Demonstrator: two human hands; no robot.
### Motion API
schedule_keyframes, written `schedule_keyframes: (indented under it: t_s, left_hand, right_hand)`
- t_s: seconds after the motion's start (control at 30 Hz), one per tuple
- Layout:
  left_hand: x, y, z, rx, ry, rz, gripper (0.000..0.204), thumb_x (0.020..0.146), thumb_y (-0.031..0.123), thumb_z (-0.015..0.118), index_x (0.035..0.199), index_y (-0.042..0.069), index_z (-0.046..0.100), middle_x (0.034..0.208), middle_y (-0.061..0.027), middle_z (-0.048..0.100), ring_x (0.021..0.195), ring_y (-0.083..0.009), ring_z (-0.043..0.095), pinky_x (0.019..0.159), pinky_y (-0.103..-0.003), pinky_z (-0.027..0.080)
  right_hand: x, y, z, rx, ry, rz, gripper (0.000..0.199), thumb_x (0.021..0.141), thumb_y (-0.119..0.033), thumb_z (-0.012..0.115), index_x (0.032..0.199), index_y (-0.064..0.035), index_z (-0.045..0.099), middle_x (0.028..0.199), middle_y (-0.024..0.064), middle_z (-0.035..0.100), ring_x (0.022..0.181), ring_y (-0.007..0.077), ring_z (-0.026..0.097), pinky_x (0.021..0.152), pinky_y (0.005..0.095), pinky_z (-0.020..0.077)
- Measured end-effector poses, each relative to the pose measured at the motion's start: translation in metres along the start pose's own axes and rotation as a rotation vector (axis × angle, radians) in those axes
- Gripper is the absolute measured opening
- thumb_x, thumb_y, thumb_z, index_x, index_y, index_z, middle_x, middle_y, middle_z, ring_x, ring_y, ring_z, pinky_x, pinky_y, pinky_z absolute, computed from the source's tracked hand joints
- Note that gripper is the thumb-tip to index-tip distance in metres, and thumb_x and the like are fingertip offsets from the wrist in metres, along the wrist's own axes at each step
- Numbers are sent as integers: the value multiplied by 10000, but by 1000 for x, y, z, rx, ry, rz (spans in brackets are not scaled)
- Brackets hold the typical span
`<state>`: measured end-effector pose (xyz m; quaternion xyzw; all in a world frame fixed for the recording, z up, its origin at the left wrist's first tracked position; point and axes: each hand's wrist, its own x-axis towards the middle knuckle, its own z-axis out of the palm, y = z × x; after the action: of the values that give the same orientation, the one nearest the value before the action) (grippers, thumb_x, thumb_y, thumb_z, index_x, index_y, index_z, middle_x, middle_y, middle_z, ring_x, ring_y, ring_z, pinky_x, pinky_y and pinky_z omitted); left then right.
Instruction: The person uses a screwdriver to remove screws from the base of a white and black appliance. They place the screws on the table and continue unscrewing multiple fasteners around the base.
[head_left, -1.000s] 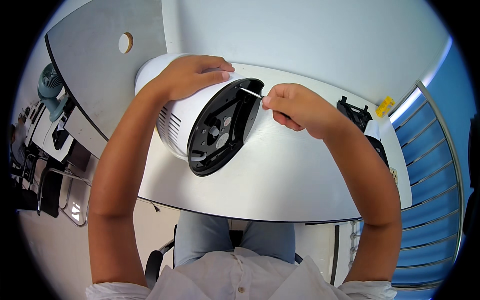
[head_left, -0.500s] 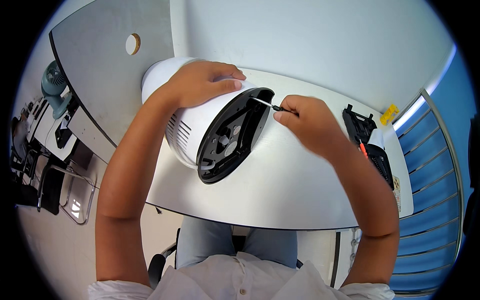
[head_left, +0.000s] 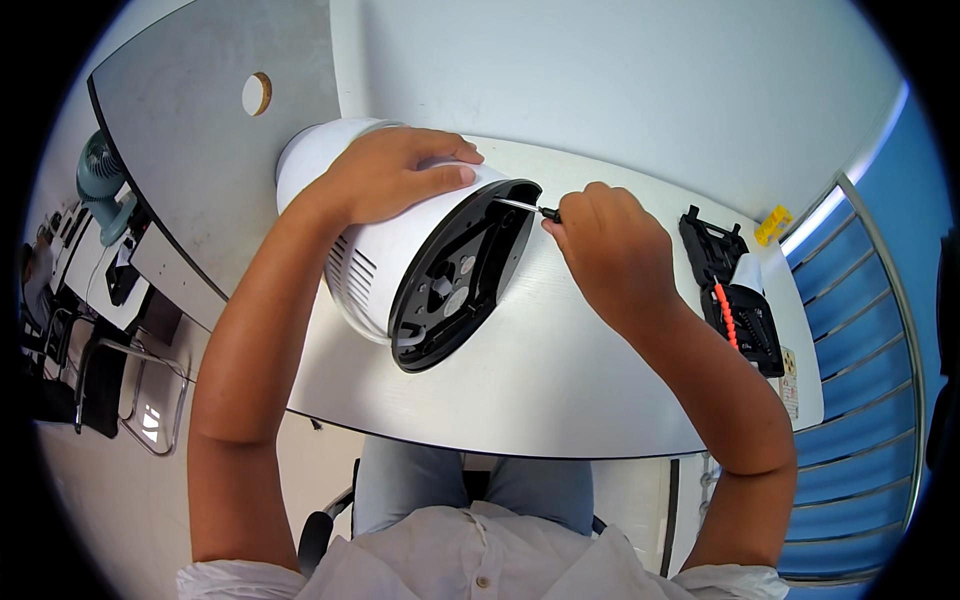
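Note:
A white rounded appliance (head_left: 375, 240) with side vents lies on its side on the table. Its black base (head_left: 435, 290), with a recessed underside, faces right and toward me. My left hand (head_left: 405, 175) rests over the top of the white body, thumb and fingers stretched out along it. My right hand (head_left: 612, 240) is closed around the black handle of a screwdriver (head_left: 521, 204). The thin metal shaft points left into the upper part of the base. Its tip is at the recess there; whether it sits in a screw is too small to tell.
An open black tool case (head_left: 745, 312) with an orange-red flexible shaft (head_left: 725, 312) lies on the table's (head_left: 530, 390) right side. Behind it is a yellow piece (head_left: 773, 225). A grey partition (head_left: 200, 140) stands left, a metal railing (head_left: 893, 300) right.
My right hand has turned about the screwdriver handle, its knuckles now higher and more of the fingers curled over. The left hand stays on the appliance. The whole view has shifted slightly.

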<state>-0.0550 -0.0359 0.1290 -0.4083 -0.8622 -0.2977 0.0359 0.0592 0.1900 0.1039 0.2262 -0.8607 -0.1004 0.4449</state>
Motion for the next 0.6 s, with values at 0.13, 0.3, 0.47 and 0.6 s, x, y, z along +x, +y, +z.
schedule_keyframes:
  t_s: [0.13,0.3,0.47,0.6]
  left_hand:
    - [3,-1,2,17,0,-3,381,873,329,570,1146,75,649,1254,-99,598,1130,-261,556,986,-352,418]
    - [-2,-4,5,52,84,71,426,862,429,550,1127,115,665,1160,-95,642,1051,-277,583,943,-364,427]
    - [-1,-6,5,13,76,51,461,860,495,537,1123,140,670,1118,-93,662,997,-275,603,904,-366,443]
    - [0,-5,5,14,75,49,467,863,500,533,1127,139,668,1119,-98,661,994,-276,606,899,-365,447]
  right_hand:
    - [3,-4,-4,337,-329,384,255,822,-233,691,737,-81,504,653,44,492,558,144,448,469,297,382]
    - [34,24,-22,1170,-975,970,248,868,-237,640,764,-45,525,595,-27,460,537,90,412,505,254,354]
    - [17,6,-24,801,-521,587,164,825,-135,649,805,-45,513,664,13,491,596,134,474,524,276,375]
    - [3,-6,-11,150,-60,86,195,694,-52,656,768,-92,480,669,27,438,600,162,488,475,295,388]
